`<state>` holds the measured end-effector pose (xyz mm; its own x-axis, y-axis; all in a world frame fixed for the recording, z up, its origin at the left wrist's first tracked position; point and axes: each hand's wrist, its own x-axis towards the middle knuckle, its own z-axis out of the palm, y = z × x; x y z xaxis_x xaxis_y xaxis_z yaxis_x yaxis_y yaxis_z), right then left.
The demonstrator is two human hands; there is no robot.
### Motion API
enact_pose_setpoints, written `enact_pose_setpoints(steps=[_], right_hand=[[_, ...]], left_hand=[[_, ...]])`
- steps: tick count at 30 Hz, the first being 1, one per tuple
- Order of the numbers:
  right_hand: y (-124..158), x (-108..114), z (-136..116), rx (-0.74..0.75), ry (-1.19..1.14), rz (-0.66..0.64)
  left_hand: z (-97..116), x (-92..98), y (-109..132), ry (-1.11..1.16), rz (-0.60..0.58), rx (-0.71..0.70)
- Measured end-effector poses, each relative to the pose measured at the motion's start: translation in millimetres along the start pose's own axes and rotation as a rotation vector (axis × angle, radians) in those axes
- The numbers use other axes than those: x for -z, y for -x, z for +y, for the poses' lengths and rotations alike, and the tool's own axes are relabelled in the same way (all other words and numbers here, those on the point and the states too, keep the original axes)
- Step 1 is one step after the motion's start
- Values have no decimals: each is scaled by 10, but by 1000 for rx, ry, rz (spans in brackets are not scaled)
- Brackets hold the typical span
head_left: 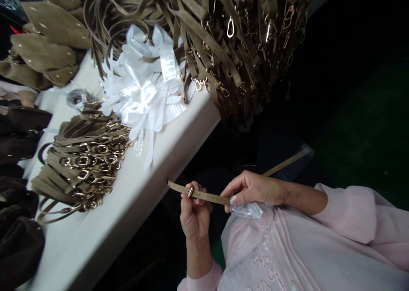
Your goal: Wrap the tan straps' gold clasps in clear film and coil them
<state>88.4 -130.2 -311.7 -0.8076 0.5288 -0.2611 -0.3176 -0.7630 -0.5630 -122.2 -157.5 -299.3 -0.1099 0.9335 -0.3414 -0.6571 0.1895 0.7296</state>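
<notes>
My left hand (195, 216) is closed, thumb and fingers pinching a narrow olive-brown strap (212, 197) at its small gold buckle (191, 192). The strap's tip points towards the table edge, and small holes run along it. Further along, my right hand (255, 188) grips the same strap, with crumpled clear plastic (247, 210) under its thumb. Past the right wrist a thin strap length (284, 162) sticks out, its far end inside a clear plastic sleeve (306, 150). The palm side of my right hand is hidden.
On the white table (128, 206) lie a bundle of buckled straps (86, 159), a heap of white plastic strips (140, 82) and a clear tape roll (78, 98). Long straps with gold clasps (223, 48) hang over the edge. Olive fabric pieces (47, 39) and dark fabric (19, 129) lie beyond.
</notes>
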Motion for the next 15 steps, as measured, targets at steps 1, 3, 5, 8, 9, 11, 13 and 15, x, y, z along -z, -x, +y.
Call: enact_pose_setpoints(steps=[1, 3, 5, 8, 9, 11, 13, 15], right_hand=[[-6, 6, 6, -11, -18, 12], [-17, 16, 18, -35, -47, 42], [-28, 25, 29, -47, -69, 84], [-45, 40, 43, -49, -87, 134], [-50, 49, 45, -48, -87, 134], [-55, 75, 40, -40, -74, 115], [-54, 121, 22, -4, -49, 115], [-47, 183, -8, 60, -31, 176]], left_hand=[[6, 1, -6, 13, 1, -15], [18, 14, -10, 8, 7, -49], [28, 31, -3, -26, 12, -76], [33, 47, 7, -67, 16, -97], [35, 50, 5, -66, 16, -98], [43, 59, -10, -53, 28, -100], [59, 78, -33, -44, 54, -108], [75, 102, -50, -72, 87, -132]])
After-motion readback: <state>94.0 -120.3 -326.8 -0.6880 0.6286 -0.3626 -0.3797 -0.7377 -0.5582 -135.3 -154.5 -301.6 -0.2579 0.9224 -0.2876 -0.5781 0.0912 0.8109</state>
